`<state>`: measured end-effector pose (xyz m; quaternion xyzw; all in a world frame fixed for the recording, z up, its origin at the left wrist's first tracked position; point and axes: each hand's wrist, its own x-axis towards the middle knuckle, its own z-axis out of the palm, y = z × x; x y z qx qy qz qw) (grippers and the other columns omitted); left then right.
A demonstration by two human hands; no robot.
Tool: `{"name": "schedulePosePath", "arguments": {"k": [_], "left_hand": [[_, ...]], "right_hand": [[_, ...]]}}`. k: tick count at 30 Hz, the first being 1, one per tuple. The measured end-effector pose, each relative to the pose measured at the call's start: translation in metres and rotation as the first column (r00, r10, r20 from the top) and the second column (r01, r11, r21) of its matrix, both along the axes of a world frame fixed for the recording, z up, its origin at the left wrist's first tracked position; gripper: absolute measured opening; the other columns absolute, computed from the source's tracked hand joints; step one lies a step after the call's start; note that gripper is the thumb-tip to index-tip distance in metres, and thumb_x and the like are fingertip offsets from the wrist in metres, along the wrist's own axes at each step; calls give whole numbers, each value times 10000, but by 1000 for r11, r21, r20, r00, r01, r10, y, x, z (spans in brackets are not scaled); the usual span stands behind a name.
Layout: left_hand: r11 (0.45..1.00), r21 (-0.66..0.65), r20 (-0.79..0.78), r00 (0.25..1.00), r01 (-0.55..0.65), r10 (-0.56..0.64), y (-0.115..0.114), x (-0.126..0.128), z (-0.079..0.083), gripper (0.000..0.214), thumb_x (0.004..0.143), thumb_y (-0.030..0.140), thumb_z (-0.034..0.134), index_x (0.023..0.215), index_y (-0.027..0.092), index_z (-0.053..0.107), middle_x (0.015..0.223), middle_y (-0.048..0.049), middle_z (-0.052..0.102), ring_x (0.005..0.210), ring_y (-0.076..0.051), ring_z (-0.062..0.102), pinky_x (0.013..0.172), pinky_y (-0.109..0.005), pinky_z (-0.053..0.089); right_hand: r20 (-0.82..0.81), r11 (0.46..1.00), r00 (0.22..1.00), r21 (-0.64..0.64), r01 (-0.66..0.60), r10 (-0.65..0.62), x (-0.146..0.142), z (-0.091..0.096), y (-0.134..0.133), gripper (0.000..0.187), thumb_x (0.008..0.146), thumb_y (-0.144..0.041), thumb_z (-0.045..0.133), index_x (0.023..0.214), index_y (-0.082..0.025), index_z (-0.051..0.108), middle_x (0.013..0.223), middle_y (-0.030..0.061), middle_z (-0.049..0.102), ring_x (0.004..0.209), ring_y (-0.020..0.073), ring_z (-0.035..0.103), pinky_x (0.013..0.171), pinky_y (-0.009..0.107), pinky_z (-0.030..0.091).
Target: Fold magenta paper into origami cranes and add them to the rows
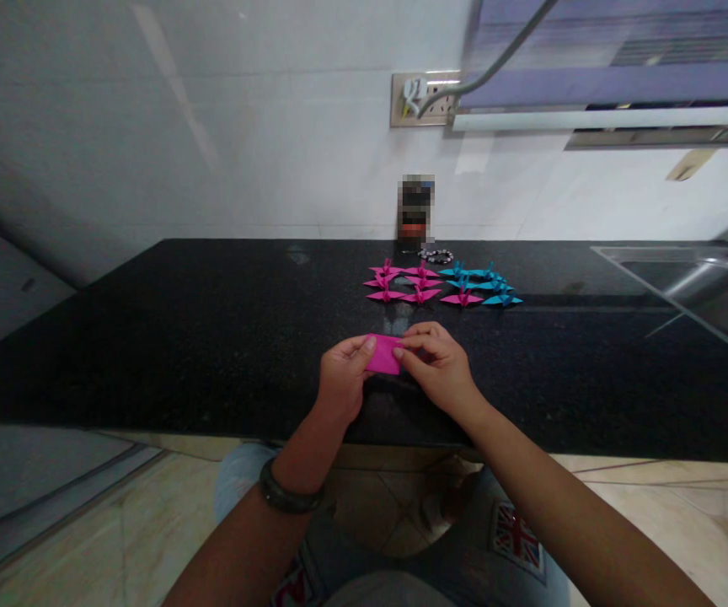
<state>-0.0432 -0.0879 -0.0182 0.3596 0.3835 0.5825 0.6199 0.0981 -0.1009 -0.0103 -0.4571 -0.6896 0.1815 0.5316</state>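
Note:
A small folded piece of pink paper (pixel 382 355) is held up between both hands, just above the front part of the black counter. My left hand (pixel 344 371) grips its left side, thumb on top. On its right edge, the thumb and fingers of my right hand (pixel 441 362) pinch the paper. Beyond the hands, several pink paper cranes (pixel 386 295) stand in rows. To their right are several blue paper cranes (pixel 501 299), with one pink crane (pixel 462 298) in front among them.
Behind the cranes a beaded bracelet (pixel 436 256) lies by a blurred dark object (pixel 415 211) against the wall. A metal sink (pixel 718 278) is set in the black counter (pixel 212 337) at right. A wall socket (pixel 425 99) with a plugged-in cable is above.

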Motion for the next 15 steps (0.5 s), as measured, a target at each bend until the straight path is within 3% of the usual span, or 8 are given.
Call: {"name": "schedulePosePath", "arguments": {"k": [7, 11, 15], "left_hand": [[997, 22, 28, 997, 76, -77, -2, -1, 1, 217, 683, 276, 646, 811, 101, 642, 660, -35, 635, 550, -102, 555, 558, -241, 467], [996, 10, 41, 995, 94, -94, -2, -2, 2, 212, 677, 276, 648, 797, 102, 641, 633, -25, 623, 530, -94, 541, 539, -229, 456], [995, -13, 45, 995, 94, -93, -3, -2, 3, 205, 673, 272, 648, 779, 98, 636, 623, -21, 610, 519, -86, 529, 512, -212, 441]], "right_hand": [[224, 977, 970, 208, 47, -95, 3, -2, -3, 205, 771, -193, 552, 937, -257, 656, 952, 60, 566, 868, 166, 544, 704, 320, 479], [429, 952, 896, 304, -22, -116, 7, -1, -7, 243, 790, -197, 535, 998, -259, 645, 1049, 83, 565, 893, 178, 532, 708, 317, 470], [567, 942, 817, 322, -96, -110, 10, 4, -10, 271, 804, -220, 520, 1052, -250, 625, 1087, 100, 563, 954, 209, 518, 727, 318, 464]]}}
